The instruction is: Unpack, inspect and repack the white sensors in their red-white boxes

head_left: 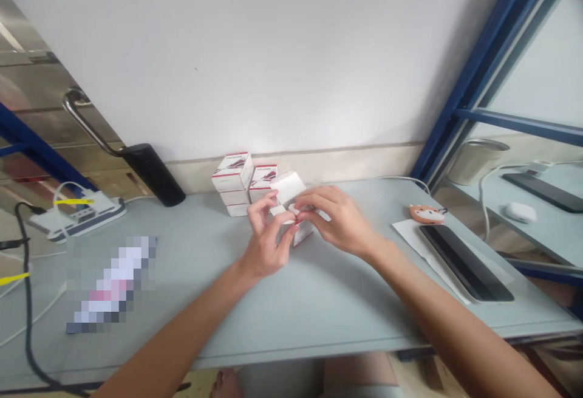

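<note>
In the head view, a small white box with a raised lid (288, 188) is between both hands at the middle of the desk. My left hand (269, 237) is closed on the box's left side, thumb and fingers at its opening. From the right, my right hand (334, 216) has its fingers pinched at the box's opening; what they hold there is too small and hidden to name. Part of the box's printed side shows below the fingers. Just behind stand stacked white and red boxes (233, 173) and another such box (264, 178).
A power strip (82, 222) with cables and a pixelated item (112, 285) lie left. A black cylinder (155, 173) leans at the wall. At right are a phone (464, 262), white paper (410, 237) and an orange case (427, 214). The desk's front edge (319, 355) runs below.
</note>
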### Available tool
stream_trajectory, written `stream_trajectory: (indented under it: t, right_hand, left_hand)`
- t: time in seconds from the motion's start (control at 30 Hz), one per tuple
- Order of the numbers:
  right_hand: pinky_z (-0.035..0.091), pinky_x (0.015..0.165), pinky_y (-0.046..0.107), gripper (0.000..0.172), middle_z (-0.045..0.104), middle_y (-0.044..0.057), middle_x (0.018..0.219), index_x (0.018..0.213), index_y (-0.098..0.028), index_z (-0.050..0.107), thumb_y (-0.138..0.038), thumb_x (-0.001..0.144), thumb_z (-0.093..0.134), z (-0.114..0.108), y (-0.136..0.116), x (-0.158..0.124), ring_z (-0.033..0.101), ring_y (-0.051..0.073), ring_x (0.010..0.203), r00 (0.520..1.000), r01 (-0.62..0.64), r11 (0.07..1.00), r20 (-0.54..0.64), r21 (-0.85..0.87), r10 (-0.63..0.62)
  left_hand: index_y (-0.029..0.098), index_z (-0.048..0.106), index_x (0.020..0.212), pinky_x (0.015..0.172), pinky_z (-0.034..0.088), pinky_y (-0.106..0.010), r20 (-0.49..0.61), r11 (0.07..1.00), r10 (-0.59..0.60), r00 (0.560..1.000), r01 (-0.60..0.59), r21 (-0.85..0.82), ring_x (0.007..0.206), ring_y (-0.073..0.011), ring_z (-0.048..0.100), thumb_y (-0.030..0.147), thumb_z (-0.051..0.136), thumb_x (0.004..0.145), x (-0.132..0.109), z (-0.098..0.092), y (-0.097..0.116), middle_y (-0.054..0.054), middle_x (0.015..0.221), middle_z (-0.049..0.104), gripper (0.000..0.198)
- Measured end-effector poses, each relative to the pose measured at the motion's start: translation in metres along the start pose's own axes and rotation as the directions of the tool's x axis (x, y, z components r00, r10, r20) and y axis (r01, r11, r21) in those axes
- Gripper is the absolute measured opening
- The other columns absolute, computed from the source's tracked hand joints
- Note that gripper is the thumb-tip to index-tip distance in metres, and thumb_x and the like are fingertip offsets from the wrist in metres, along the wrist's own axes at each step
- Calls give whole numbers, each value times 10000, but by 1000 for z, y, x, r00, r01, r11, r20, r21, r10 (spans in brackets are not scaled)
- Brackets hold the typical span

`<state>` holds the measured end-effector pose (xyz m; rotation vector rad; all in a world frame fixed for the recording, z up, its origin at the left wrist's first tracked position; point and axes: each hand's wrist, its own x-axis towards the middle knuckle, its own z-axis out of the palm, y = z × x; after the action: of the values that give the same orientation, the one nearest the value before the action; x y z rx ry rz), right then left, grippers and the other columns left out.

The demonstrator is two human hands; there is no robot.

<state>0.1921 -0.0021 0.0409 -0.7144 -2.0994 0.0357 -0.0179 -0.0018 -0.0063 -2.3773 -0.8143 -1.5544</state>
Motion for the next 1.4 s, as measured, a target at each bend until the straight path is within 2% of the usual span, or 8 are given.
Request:
stream_trajectory:
  t: [0.3,0.43,0.63,0.73,0.87,0.97,1.1,1.4]
  right_hand:
    - [488,1080,458,286,715,96,1287,1324,-253,671,-305,1080,532,4,-10,1,650,257,1182,995,25,999,100,-36,-21]
    - [472,1122,432,363,681,100,1391,1437,-254,583,-312,1090,492,-6,8,3,623,246,1290,986,-126,992,-109,-12,124]
    - [506,965,429,330,680,171,1317,1317,-189,685,-239,1002,598,-27,68,-20,676,322,1165,674,-580,649,157,-493,722]
    - [520,851,385,269,730,184,1195,1207,-142,730,-259,994,614,-24,90,-33,718,302,1019,590,-630,593,187,-501,785]
    - [519,830,321,240,773,123,1100,1167,-166,738,-190,1005,563,-23,90,-27,729,233,964,624,-656,621,155,-428,766]
    - [533,914,316,317,755,88,1176,1323,-202,662,-236,1070,473,-26,65,-10,717,193,1004,757,-618,723,18,-308,654]
    - [565,929,360,195,746,70,1125,1181,-253,709,-264,1063,554,-20,21,1,707,210,1005,943,-222,962,-285,-157,171]
    - [552,849,404,541,745,99,1121,1491,-260,536,-29,1017,416,-6,-2,-11,648,273,1049,1000,-22,916,8,-401,28]
  left_hand:
    - [284,439,1305,1093,544,-550,-62,974,-198,978,190,-121,1378,-314,556,223,630,967,-2,4,-10,-117,1320,340,393]
    - [252,560,1225,1168,446,-585,-51,961,-257,965,260,90,1421,-331,433,250,714,919,0,4,-10,-131,1321,409,342]
    - [271,503,1365,1054,542,-457,117,932,-334,935,346,-108,1161,-230,621,281,627,998,-11,10,-20,-102,1266,576,387]
    - [284,455,1461,1075,526,-462,158,937,-321,934,337,-89,1177,-229,630,281,599,1025,-15,10,-21,-107,1296,594,459]
    - [283,390,1536,1039,546,-453,157,953,-285,946,297,-58,1141,-230,630,286,587,1032,-10,6,-16,-107,1246,584,541]
    - [292,466,1500,974,573,-420,195,953,-302,933,303,27,1073,-224,642,274,567,1038,-4,2,-9,-88,1157,569,474]
    - [291,483,1480,955,587,-404,229,970,-243,943,233,72,1117,-235,654,242,526,1048,0,0,-3,-114,1235,544,436]
    - [272,466,1537,716,594,-371,232,933,-110,966,19,361,937,-274,689,262,573,1013,-7,4,9,-153,1193,528,535]
